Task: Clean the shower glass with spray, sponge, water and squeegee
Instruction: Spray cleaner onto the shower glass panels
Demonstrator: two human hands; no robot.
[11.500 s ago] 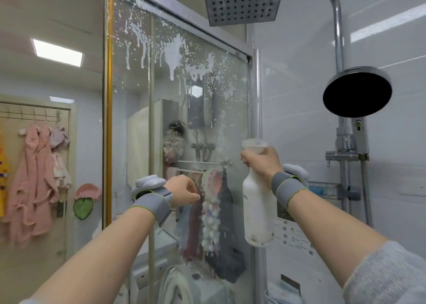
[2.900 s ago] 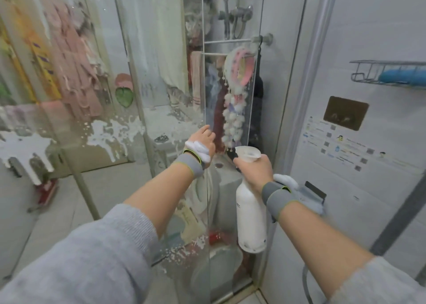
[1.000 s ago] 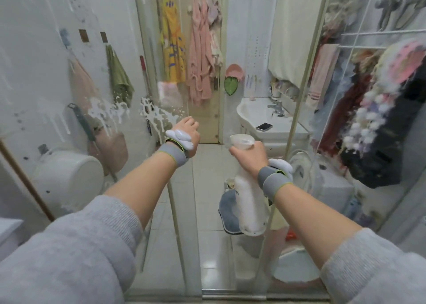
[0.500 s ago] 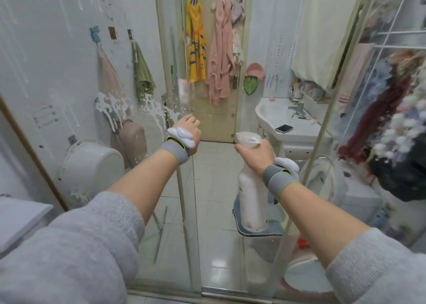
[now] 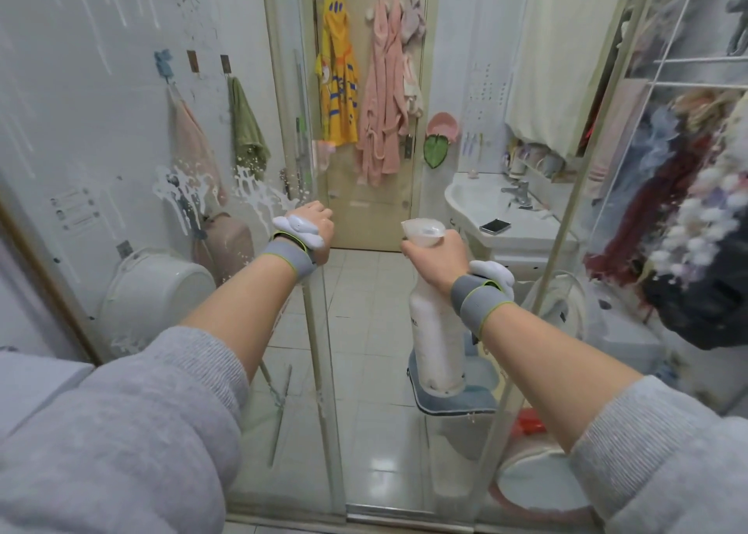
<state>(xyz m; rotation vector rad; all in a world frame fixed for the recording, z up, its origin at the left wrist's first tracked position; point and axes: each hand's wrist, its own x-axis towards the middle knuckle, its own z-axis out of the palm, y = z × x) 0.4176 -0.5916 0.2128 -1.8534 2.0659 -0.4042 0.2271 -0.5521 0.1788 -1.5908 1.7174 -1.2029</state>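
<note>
Across the front of the shower, glass panels (image 5: 121, 169) fill the view, w/ white foam splatter (image 5: 251, 193) low on the left pane. Beyond them: robes on the door (image 5: 376, 100), a sink (image 5: 510, 214) at right w/ a phone (image 5: 494, 226) on it. Centre-right, white spray bottle (image 5: 437, 331) hangs upright, its neck grasped by the right hand (image 5: 435, 256). Left hand (image 5: 317, 230) is a clenched fist at the glass edge; grip holds nothing visible.

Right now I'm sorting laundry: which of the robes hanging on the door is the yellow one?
The leftmost robe, yellow with blue stripes; the robes to its right are pink.
</note>
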